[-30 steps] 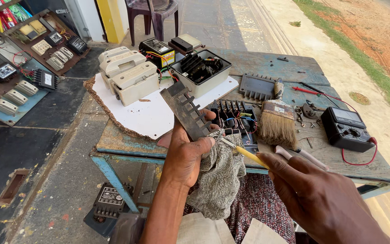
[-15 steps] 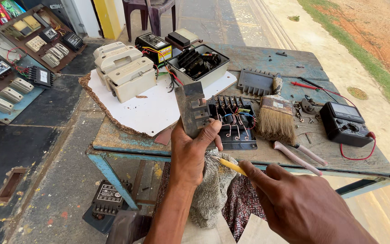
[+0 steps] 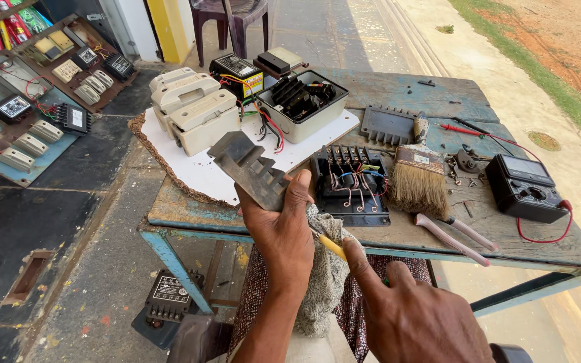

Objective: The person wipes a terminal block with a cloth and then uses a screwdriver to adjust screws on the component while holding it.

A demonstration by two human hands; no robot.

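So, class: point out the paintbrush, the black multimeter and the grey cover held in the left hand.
Paintbrush (image 3: 416,180): head view, on its bristles.
Black multimeter (image 3: 524,188): head view, on its dial face.
Grey cover (image 3: 249,168): head view, on its flat middle, above the left hand (image 3: 284,228).

A grey ridged cover (image 3: 249,168) is held tilted above the table edge, with a yellow-handled tool (image 3: 331,247) just below.
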